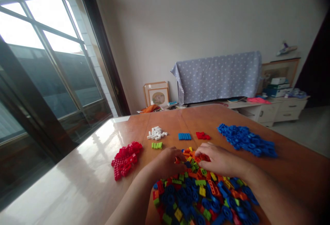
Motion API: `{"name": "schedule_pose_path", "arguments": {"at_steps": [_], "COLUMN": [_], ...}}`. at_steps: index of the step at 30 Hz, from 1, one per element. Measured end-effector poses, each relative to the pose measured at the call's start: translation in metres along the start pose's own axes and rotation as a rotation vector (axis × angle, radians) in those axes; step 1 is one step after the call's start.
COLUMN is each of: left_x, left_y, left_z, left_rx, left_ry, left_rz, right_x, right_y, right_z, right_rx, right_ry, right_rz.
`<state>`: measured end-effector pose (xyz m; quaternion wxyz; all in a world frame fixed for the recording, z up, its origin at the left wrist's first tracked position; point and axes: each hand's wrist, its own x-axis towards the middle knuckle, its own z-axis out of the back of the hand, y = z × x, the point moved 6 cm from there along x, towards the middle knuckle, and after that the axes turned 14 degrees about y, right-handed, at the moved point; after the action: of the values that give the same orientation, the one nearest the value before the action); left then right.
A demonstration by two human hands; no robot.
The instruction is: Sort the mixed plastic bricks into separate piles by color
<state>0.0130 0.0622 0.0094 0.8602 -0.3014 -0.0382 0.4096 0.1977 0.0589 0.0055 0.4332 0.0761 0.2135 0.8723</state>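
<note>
Both of my hands rest on the far edge of a mixed heap of small plastic bricks in blue, red, green, orange and yellow, close to me on the wooden table. My left hand has its fingers curled down into the bricks, and what it grips is hidden. My right hand lies palm down over orange and red bricks with bent fingers. Sorted groups lie beyond: red bricks, white bricks, green bricks, a blue row, small red bricks, and a blue pile.
A large window runs along the left. Behind the table stand a cloth-covered object, framed pictures on the floor, and a white low cabinet with boxes on it.
</note>
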Motion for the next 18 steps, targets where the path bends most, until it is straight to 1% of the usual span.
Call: {"name": "schedule_pose_path", "arguments": {"at_steps": [2, 4, 7, 11, 18], "left_x": [0.002, 0.004, 0.007, 0.01, 0.012], "left_y": [-0.001, -0.002, -0.006, -0.012, -0.013], "left_z": [-0.004, -0.007, -0.01, -0.013, -0.015], "left_rx": [0.04, 0.073, 0.112, 0.168, 0.223], "left_ry": [-0.007, -0.039, -0.081, -0.103, -0.149], "left_rz": [-0.017, -0.029, -0.05, -0.072, -0.062], "right_x": [0.0, 0.001, 0.004, 0.008, 0.01], "right_y": [0.001, 0.003, 0.004, 0.005, -0.002], "right_z": [-0.004, -0.007, -0.008, -0.009, -0.007], "right_rx": [-0.009, -0.016, -0.021, -0.02, 0.009], "right_ry": [0.055, 0.069, 0.033, -0.009, -0.083], "right_rz": [0.004, 0.008, -0.001, 0.003, -0.023]}}
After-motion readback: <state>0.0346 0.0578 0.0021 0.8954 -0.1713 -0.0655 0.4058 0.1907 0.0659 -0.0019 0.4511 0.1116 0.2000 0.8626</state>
